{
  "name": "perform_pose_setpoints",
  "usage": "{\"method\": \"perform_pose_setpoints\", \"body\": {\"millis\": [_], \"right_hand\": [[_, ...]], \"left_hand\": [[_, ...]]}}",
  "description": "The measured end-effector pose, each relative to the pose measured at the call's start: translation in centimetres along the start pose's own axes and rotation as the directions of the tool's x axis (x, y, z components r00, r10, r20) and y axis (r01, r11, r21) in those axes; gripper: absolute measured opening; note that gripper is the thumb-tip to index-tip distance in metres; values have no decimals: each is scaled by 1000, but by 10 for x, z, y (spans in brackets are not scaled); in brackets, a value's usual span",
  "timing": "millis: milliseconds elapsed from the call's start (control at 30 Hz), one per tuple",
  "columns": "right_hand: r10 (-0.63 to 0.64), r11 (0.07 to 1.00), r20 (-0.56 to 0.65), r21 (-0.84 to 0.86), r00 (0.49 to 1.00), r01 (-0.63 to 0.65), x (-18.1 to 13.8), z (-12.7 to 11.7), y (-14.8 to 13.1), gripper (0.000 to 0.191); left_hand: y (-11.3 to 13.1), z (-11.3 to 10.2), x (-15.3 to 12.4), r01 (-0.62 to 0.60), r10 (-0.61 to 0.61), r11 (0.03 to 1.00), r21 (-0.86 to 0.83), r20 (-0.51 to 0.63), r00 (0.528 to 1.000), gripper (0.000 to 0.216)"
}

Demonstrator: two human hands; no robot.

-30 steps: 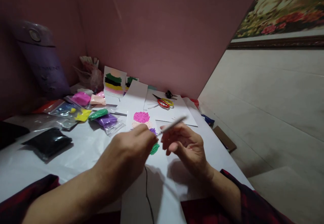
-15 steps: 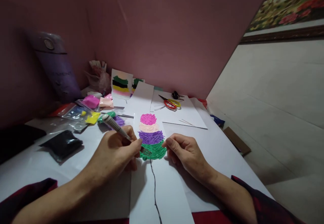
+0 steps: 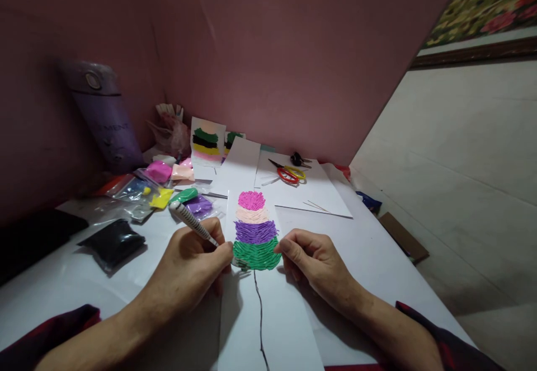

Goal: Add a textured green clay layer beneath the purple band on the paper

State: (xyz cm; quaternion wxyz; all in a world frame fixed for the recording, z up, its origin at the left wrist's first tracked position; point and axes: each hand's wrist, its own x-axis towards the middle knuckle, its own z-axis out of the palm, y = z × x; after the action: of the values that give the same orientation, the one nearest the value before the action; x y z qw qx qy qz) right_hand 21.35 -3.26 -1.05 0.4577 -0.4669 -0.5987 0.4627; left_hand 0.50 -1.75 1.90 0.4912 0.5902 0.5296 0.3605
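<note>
My left hand (image 3: 193, 262) is closed around a white pen-like tool (image 3: 191, 220) with a dark pattern on its barrel. Its working end shows blurred at the lower left edge of the green band. Under both hands lies a white paper strip (image 3: 241, 315) bearing ridged clay bands: pink (image 3: 251, 200), peach (image 3: 251, 215), purple (image 3: 257, 231) and green (image 3: 257, 253). A dark wavy line (image 3: 260, 318) runs down from the green band. At that band's right edge my right hand (image 3: 308, 256) has thumb and forefinger pinched together; whatever is between them is hidden.
Scissors (image 3: 288, 174) and thin sticks (image 3: 316, 207) lie on white sheets behind the strip. A black packet (image 3: 113, 242), coloured clay packets (image 3: 199, 206) and a purple bottle (image 3: 107, 119) are on the left. A painted striped card (image 3: 206, 144) leans at the back.
The tool's end has moved slightly down and left, to the green band's lower corner. My right hand stays at the band's right edge. The whole view has shifted a little.
</note>
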Motion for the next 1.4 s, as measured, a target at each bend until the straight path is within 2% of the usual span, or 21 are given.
{"method": "perform_pose_setpoints", "body": {"millis": [200,300,467,733,1067,1400], "right_hand": [[6,998,203,-63,979,7,-4,0,-8,28],[26,995,244,-102,969,-1,-5,0,-10,24],[5,989,256,-141,967,33,-3,0,-9,21],[-76,974,268,-188,961,129,-2,-1,-9,20],[-38,969,291,-224,956,106,0,-2,-10,20],[-7,965,302,-248,953,86,-1,-2,-11,21]], "left_hand": [[0,-3,-1,-1,2,999,33,-6,1000,19],[0,-2,0,13,-13,999,47,-1,1000,20],[-5,-2,2,53,-54,999,9,18,998,20],[-6,-4,5,38,-37,999,-17,64,997,21],[-6,-16,17,94,-102,994,58,139,985,17],[-2,-20,19,34,-46,995,92,132,990,16]]}}
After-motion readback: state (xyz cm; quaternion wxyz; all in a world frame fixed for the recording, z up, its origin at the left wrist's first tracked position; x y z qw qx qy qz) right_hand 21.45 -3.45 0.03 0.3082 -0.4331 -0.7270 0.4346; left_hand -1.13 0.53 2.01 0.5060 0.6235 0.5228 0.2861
